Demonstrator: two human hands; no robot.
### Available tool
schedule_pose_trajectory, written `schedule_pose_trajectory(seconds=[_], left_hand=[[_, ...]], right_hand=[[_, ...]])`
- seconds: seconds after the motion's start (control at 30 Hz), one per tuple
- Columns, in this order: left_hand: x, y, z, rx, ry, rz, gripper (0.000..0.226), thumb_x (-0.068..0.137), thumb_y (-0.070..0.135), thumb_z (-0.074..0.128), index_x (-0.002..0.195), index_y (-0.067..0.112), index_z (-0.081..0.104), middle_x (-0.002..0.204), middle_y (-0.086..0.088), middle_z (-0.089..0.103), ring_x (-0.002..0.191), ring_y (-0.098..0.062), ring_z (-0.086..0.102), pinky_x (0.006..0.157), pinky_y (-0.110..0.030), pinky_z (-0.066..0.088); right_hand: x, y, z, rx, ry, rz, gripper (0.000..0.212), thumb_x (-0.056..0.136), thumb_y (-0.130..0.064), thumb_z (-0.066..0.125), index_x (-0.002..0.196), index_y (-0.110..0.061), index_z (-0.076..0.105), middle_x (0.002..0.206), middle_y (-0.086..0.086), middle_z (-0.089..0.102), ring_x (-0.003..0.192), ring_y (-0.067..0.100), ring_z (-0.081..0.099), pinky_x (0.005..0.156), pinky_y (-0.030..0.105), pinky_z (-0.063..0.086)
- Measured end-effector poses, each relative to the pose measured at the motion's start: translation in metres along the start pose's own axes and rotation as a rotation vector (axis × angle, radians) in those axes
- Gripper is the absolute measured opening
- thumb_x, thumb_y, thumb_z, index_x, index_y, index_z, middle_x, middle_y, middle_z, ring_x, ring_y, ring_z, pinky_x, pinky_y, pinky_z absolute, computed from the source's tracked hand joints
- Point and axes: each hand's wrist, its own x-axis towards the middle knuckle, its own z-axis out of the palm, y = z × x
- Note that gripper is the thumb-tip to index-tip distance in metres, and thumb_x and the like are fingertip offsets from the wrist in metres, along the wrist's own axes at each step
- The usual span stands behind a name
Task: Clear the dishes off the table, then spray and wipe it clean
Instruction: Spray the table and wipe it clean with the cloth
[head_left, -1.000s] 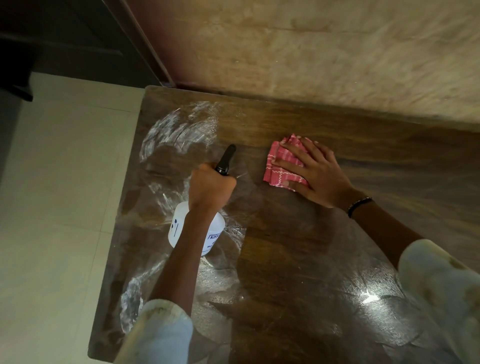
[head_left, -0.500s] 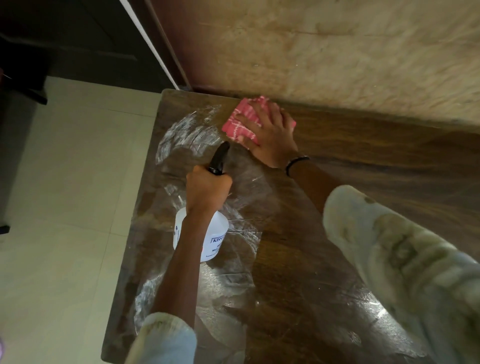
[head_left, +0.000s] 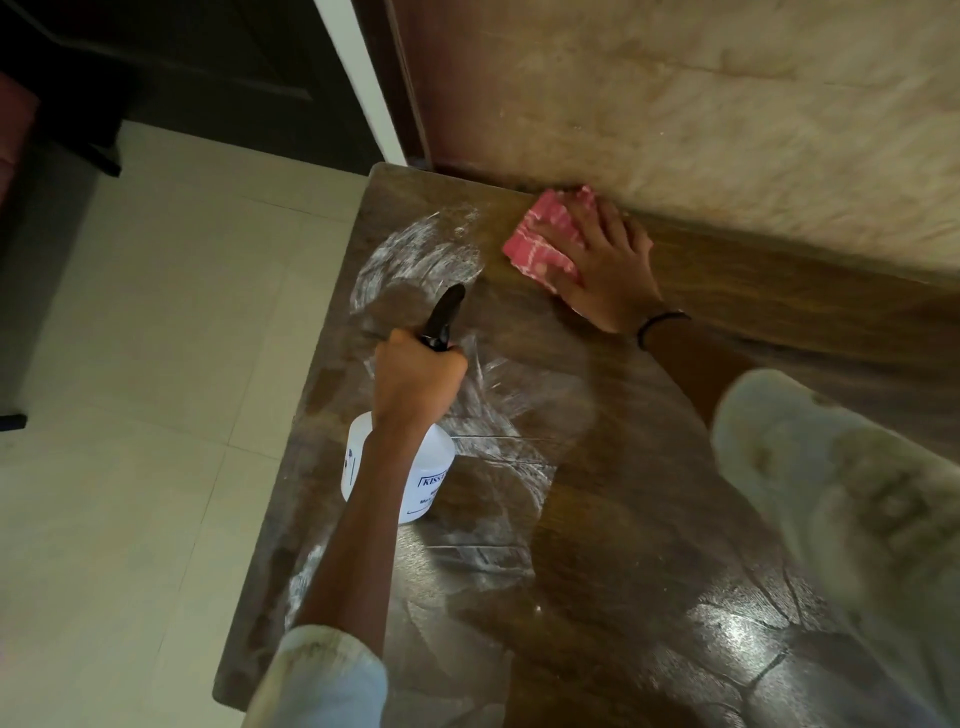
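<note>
The dark wooden table (head_left: 649, 519) is wet, with white spray streaks (head_left: 415, 260) near its far left corner. My right hand (head_left: 608, 270) lies flat on a folded red-and-white checked cloth (head_left: 540, 239), pressing it to the table's far edge against the wall. My left hand (head_left: 415, 379) grips the black trigger head of a white spray bottle (head_left: 431, 467), held just above the table's left side with its nozzle (head_left: 449, 306) pointing toward the far corner. No dishes are in view.
A beige wall (head_left: 727, 104) runs along the table's far edge. Pale floor tiles (head_left: 156, 389) lie to the left of the table. A dark doorway (head_left: 182, 78) and its white frame (head_left: 358, 78) stand at the upper left.
My right hand has slid the cloth from the middle of the table up to the far edge by the wall. My left hand has kept the bottle in about the same place.
</note>
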Motion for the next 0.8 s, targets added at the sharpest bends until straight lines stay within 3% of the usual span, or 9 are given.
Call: schedule_pose_trajectory(seconds=[0.1, 0.27, 0.37, 0.5, 0.67, 0.8], left_hand=[[0.004, -0.007, -0.001, 0.009, 0.001, -0.011, 0.017, 0.082, 0.011, 0.059, 0.075, 0.014, 0.044, 0.064, -0.001, 0.049, 0.051, -0.016, 0.050, 0.041, -0.025, 0.040], [0.013, -0.012, -0.001, 0.016, 0.013, -0.023, 0.018, 0.080, 0.018, 0.060, 0.089, 0.003, 0.055, 0.081, -0.013, 0.061, 0.065, -0.029, 0.058, 0.058, -0.034, 0.047], [0.019, -0.011, -0.005, 0.007, 0.002, -0.009, 0.013, 0.079, 0.019, 0.062, 0.081, 0.008, 0.055, 0.070, -0.007, 0.060, 0.067, -0.031, 0.060, 0.062, -0.035, 0.051], [0.030, -0.009, -0.010, 0.019, -0.008, -0.017, 0.007, 0.078, 0.013, 0.060, 0.084, 0.007, 0.059, 0.062, -0.003, 0.056, 0.056, -0.021, 0.058, 0.049, -0.027, 0.047], [0.037, -0.008, -0.019, 0.034, 0.044, -0.020, 0.003, 0.077, 0.007, 0.056, 0.076, 0.010, 0.055, 0.057, -0.001, 0.050, 0.048, -0.014, 0.050, 0.042, -0.021, 0.033], [0.046, -0.011, -0.026, 0.026, 0.044, -0.021, 0.012, 0.076, 0.009, 0.057, 0.086, 0.006, 0.062, 0.066, -0.007, 0.058, 0.056, -0.024, 0.057, 0.053, -0.029, 0.050]], right_hand=[[0.023, -0.041, 0.009, -0.007, 0.015, 0.033, 0.061, 0.090, -0.066, 0.019, 0.146, -0.043, 0.029, 0.158, 0.007, 0.021, 0.142, 0.042, 0.018, 0.112, 0.057, 0.013], [-0.008, -0.064, 0.017, -0.044, -0.007, -0.317, 0.058, 0.092, -0.061, 0.027, 0.142, -0.036, 0.040, 0.155, 0.006, 0.031, 0.141, 0.039, 0.024, 0.110, 0.058, 0.017], [-0.029, -0.029, 0.015, -0.073, -0.051, -0.450, 0.059, 0.092, -0.063, 0.028, 0.145, -0.038, 0.034, 0.157, 0.004, 0.026, 0.143, 0.036, 0.021, 0.112, 0.057, 0.018], [-0.023, -0.006, 0.006, -0.048, -0.037, -0.324, 0.062, 0.093, -0.068, 0.015, 0.145, -0.039, 0.032, 0.156, 0.004, 0.027, 0.142, 0.037, 0.022, 0.111, 0.057, 0.022], [-0.004, -0.023, 0.003, -0.025, -0.015, -0.179, 0.061, 0.091, -0.065, 0.020, 0.145, -0.040, 0.032, 0.158, 0.001, 0.023, 0.144, 0.037, 0.019, 0.112, 0.055, 0.019], [0.004, -0.025, 0.005, -0.034, -0.018, -0.158, 0.061, 0.091, -0.066, 0.018, 0.146, -0.040, 0.031, 0.159, 0.000, 0.021, 0.144, 0.036, 0.017, 0.113, 0.054, 0.016]])
